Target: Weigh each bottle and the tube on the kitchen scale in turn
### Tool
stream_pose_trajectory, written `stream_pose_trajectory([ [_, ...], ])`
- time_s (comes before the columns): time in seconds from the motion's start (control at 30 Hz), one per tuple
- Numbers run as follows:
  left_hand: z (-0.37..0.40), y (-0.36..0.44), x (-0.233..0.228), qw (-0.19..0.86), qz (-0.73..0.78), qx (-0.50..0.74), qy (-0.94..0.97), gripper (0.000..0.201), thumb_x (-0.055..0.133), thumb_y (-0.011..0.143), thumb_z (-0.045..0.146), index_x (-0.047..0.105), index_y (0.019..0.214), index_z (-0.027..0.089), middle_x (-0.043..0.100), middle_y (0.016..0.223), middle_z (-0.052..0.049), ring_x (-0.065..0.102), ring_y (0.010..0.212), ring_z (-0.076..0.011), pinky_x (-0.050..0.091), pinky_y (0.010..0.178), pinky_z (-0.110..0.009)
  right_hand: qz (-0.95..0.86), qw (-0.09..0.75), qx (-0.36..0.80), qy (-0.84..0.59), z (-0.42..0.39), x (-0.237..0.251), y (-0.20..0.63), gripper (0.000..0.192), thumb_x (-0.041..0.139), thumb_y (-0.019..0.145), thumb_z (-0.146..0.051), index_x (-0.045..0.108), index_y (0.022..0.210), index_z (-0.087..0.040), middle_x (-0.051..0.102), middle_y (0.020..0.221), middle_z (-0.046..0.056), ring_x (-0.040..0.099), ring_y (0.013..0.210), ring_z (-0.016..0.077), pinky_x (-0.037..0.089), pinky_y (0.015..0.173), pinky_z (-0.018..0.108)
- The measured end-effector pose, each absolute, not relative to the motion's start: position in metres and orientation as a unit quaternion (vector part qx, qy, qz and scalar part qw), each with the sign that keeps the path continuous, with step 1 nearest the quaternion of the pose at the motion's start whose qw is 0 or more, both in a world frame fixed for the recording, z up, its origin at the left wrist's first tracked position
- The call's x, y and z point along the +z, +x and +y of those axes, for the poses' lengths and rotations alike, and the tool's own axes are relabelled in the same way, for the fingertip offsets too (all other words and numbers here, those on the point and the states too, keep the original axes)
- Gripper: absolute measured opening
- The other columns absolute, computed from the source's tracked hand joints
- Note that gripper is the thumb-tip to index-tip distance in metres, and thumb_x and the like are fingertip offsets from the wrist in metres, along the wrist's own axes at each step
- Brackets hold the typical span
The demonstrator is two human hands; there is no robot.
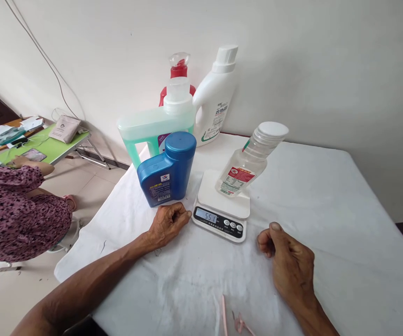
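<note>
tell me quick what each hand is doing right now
Left hand: loosely closed, holding nothing, resting on the cloth beside the scale.
Right hand: loosely closed, holding nothing, resting on the cloth.

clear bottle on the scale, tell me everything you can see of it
The clear bottle looks like see-through plastic with a wide white screw cap, shut, and a red, white and green label on its body; the print is too small to read. It looks empty or nearly so. It stands on the white platform of the small kitchen scale, whose display is lit. It appears tilted in the wide-angle view. Nothing else touches it: the left hand and right hand rest loosely curled on the white cloth, apart from it.
</note>
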State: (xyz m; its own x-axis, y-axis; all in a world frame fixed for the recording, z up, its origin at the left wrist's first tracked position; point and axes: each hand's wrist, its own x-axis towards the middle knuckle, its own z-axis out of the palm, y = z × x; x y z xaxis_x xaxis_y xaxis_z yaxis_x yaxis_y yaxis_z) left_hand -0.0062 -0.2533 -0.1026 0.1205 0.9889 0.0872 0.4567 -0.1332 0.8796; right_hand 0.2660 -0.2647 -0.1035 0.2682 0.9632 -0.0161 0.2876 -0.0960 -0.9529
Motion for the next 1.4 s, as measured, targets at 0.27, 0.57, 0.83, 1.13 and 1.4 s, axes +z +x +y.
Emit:
stream_pose_trajectory([
  [0.27,-0.253,-0.006,-0.103,0.366,0.553,0.379,0.645,0.041,0.052,0.096,0.044,0.038,0.066,0.020,0.033,0.063,0.005,0.030,0.060,-0.0093,0.026,0.058,-0.027,-0.493,0.502,0.375,-0.603,-0.258,-0.103,0.275,0.054,0.061,0.094,-0.071,0.063,0.067,-0.024,0.060,0.068,0.001,0.053,0.064,0.0202,0.047,0.066,0.036],
  [0.57,-0.253,-0.006,-0.103,0.379,0.549,0.374,0.644,0.041,0.052,0.098,0.041,0.035,0.066,0.020,0.032,0.064,0.004,0.029,0.061,-0.0098,0.024,0.058,-0.027,-0.603,0.500,0.298,-0.545,-0.185,-0.044,0.266,0.087,0.093,0.067,-0.058,0.048,0.137,-0.032,0.053,0.153,0.012,0.050,0.143,0.0373,0.045,0.114,0.062],
  [0.83,-0.252,-0.005,-0.105,0.379,0.558,0.360,0.644,0.042,0.050,0.099,0.045,0.039,0.068,0.020,0.032,0.063,0.005,0.029,0.059,-0.0096,0.024,0.056,-0.026,-0.636,0.480,0.283,-0.534,-0.155,-0.036,0.236,0.094,0.093,0.063,-0.060,0.045,0.138,-0.029,0.061,0.143,0.013,0.061,0.129,0.0356,0.051,0.106,0.056],
  [1.13,-0.251,-0.004,-0.106,0.379,0.572,0.351,0.637,0.044,0.050,0.100,0.050,0.041,0.068,0.020,0.034,0.064,0.003,0.031,0.059,-0.0104,0.025,0.056,-0.026,-0.605,0.460,0.304,-0.574,-0.146,-0.031,0.246,0.062,0.090,0.067,-0.056,0.064,0.112,-0.023,0.077,0.101,0.005,0.071,0.086,0.0278,0.057,0.076,0.041],
  [1.4,-0.252,-0.002,-0.107,0.379,0.575,0.346,0.638,0.045,0.049,0.100,0.049,0.037,0.068,0.020,0.030,0.064,0.004,0.029,0.060,-0.0102,0.024,0.056,-0.026,-0.526,0.481,0.143,-0.686,-0.028,-0.029,0.322,0.061,0.094,0.057,-0.049,0.056,0.098,-0.023,0.061,0.085,0.000,0.061,0.080,0.0258,0.047,0.072,0.039],
])
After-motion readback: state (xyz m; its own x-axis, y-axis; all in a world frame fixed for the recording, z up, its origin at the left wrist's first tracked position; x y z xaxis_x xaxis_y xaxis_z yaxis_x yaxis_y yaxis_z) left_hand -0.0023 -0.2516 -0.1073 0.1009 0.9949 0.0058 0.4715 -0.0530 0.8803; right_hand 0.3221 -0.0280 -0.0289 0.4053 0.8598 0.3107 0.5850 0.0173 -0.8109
